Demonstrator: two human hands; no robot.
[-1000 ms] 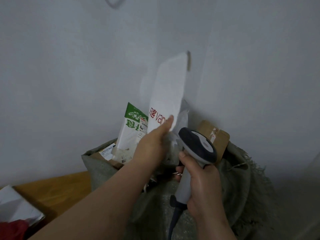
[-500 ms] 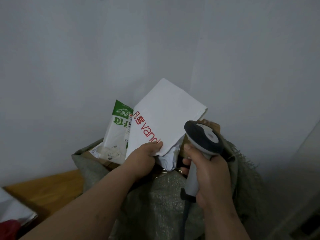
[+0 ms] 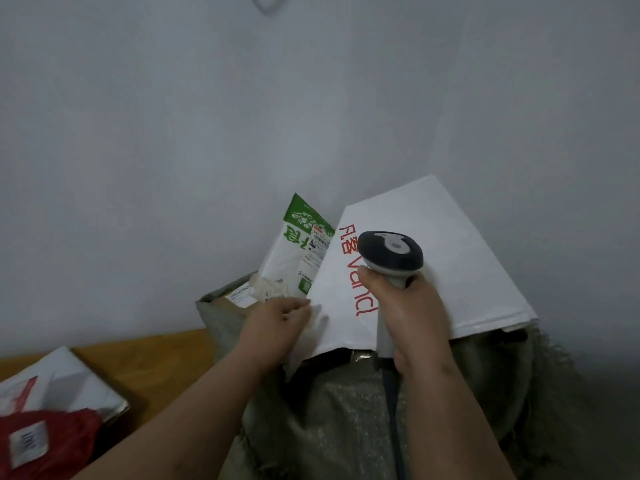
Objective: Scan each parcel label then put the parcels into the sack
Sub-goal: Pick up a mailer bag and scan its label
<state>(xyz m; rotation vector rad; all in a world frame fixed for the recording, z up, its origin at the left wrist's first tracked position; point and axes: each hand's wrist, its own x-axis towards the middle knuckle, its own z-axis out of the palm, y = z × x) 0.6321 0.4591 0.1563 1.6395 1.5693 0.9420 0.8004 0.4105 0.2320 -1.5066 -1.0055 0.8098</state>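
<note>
White parcel [image 3: 429, 268] across one sack [image 3: 332, 414], one scanner [image 3: 391, 258], two hands.

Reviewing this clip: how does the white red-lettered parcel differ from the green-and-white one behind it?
The white parcel lies tilted across the sack mouth, the left hand at its edge; the green-and-white parcel stands upright inside, untouched. The first bears red lettering, no label visible; the second shows a shipping label. Both are flat mailer bags.

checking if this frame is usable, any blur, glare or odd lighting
Head view: dim, flat light, no glare; red parcel at the lower left is motion-blurred, its label unreadable; the red print on the white parcel stays legible; wide-angle bending shows along the table edge.
</note>
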